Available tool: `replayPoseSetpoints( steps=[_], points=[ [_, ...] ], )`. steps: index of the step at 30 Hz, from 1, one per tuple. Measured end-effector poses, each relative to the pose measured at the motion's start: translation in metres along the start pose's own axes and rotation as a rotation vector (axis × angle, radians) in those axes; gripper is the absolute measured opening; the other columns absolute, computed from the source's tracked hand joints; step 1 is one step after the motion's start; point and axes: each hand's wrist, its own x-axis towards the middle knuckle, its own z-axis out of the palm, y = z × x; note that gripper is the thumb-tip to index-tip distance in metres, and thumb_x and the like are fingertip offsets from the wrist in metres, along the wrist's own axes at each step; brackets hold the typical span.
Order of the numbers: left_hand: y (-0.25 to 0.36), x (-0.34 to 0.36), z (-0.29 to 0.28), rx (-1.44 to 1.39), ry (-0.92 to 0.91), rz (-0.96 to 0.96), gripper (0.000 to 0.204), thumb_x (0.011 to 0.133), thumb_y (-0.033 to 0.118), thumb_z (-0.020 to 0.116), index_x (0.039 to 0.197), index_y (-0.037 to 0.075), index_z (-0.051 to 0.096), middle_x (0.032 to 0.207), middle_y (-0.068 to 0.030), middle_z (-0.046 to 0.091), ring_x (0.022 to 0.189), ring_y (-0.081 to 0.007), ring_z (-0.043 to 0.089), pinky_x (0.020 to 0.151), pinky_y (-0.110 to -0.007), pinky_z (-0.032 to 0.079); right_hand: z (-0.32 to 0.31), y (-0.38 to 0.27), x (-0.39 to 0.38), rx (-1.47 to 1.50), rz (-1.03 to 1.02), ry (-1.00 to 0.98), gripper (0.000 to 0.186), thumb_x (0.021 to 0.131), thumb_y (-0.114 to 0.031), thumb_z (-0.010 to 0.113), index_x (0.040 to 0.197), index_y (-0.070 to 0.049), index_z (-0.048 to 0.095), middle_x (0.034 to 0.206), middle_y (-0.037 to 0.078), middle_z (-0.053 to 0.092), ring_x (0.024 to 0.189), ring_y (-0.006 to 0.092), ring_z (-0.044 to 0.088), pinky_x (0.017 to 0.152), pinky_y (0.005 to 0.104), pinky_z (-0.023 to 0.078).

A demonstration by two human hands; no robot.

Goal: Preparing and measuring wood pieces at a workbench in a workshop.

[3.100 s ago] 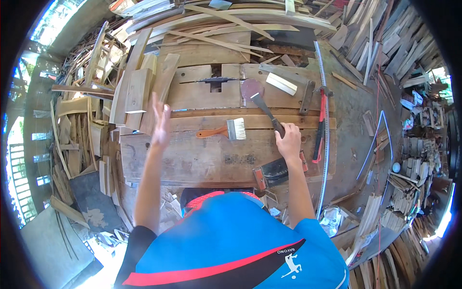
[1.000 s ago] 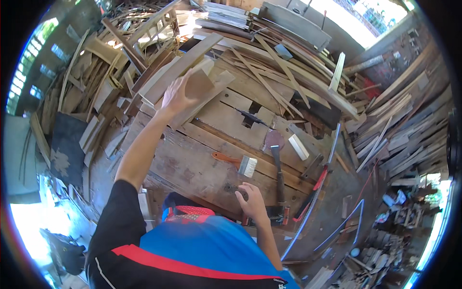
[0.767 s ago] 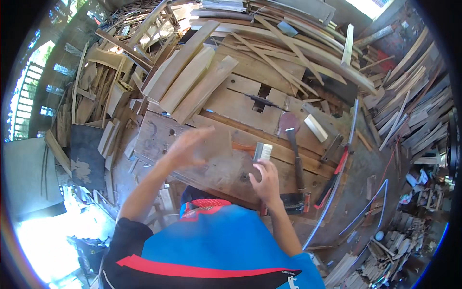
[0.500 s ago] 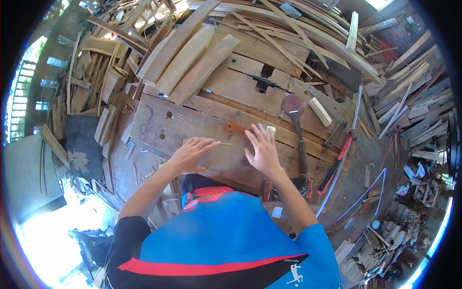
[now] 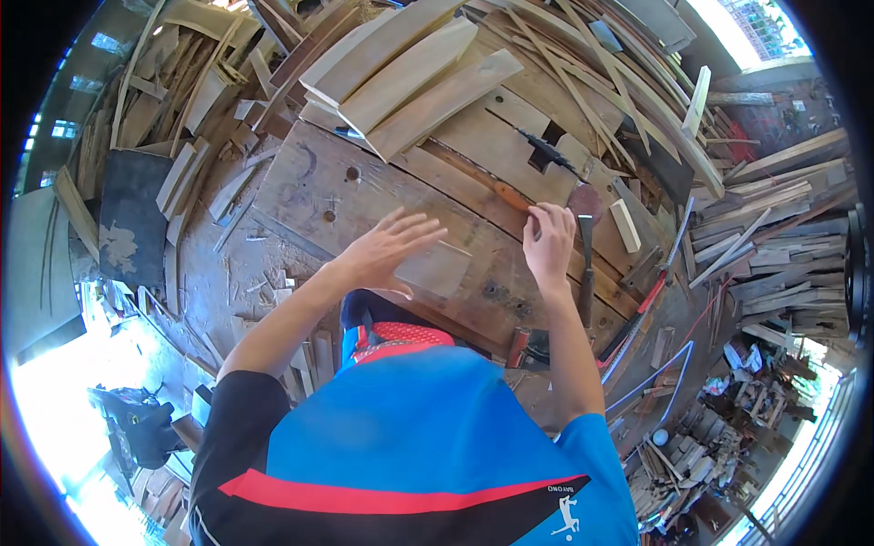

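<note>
My left hand (image 5: 391, 250) hovers with spread fingers at the left end of a thin, pale flat board (image 5: 437, 271) on the wooden workbench (image 5: 300, 196). A thin sliver-like strip (image 5: 455, 248) shows along that board's far edge. Further right, my right hand (image 5: 550, 238) has curled fingers, closed at the near end of a tool with an orange handle (image 5: 512, 196). The handle points away to the far left; the tool's other end is hidden by my hand. Beside that hand lie a round reddish disc (image 5: 584, 198) and a long dark-handled flat-bladed tool (image 5: 585, 273).
Several planks (image 5: 428, 86) lie stacked across the bench's far side. A dark, slender tool (image 5: 546, 150) crosses a slot in the bench. To the right are a pale wood block (image 5: 625, 226) and a red-framed saw (image 5: 637, 318). Scrap wood piles (image 5: 774, 227) surround the bench.
My right hand has moved right and away from me, its fingers now curled, and the orange-handled tool has moved with it. The left hand stays open near the thin board. The view has shifted.
</note>
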Motion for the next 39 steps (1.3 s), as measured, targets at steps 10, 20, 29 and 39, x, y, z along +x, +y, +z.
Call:
replayPoseSetpoints(
  steps=[10,20,29,39],
  points=[
    [-0.048,-0.054,-0.014,-0.318,0.296,-0.199,0.11,0.067,0.047,0.091,0.157,0.01,0.04,0.146,-0.0154,0.053,0.133,-0.0379,0.048,0.116,-0.048,0.038,-0.013,-0.151,-0.043,0.297,0.123,-0.459,0.062,0.081,-0.031,0.084,0.135,-0.01,0.063,0.139,0.019,0.057,0.131,0.0386,0.053,0.111,0.0465,0.045],
    [-0.08,-0.047,-0.005,-0.206,0.079,-0.014,0.103,0.066,0.036,0.091,0.153,0.013,0.041,0.149,-0.0105,0.049,0.136,-0.035,0.046,0.115,-0.048,0.038,-0.006,-0.189,-0.061,0.173,0.331,-0.413,0.082,0.07,-0.025,0.088,0.144,-0.015,0.054,0.144,0.016,0.048,0.136,0.0381,0.045,0.117,0.0466,0.039],
    [-0.092,-0.04,-0.016,-0.149,0.016,0.052,0.097,0.07,0.042,0.09,0.151,0.014,0.045,0.148,-0.0112,0.05,0.136,-0.0374,0.046,0.117,-0.049,0.038,0.005,-0.218,-0.079,0.083,0.338,-0.333,0.072,0.077,-0.024,0.083,0.145,-0.026,0.058,0.157,0.017,0.038,0.148,0.0403,0.033,0.123,0.0503,0.031],
    [-0.089,-0.041,-0.013,-0.166,0.042,0.029,0.097,0.07,0.042,0.09,0.152,0.016,0.045,0.15,-0.0111,0.049,0.137,-0.0375,0.045,0.117,-0.049,0.037,0.001,-0.202,-0.069,0.121,0.302,-0.339,0.071,0.079,-0.035,0.084,0.143,-0.021,0.058,0.156,0.018,0.041,0.149,0.0404,0.032,0.126,0.0549,0.023]
  ],
)
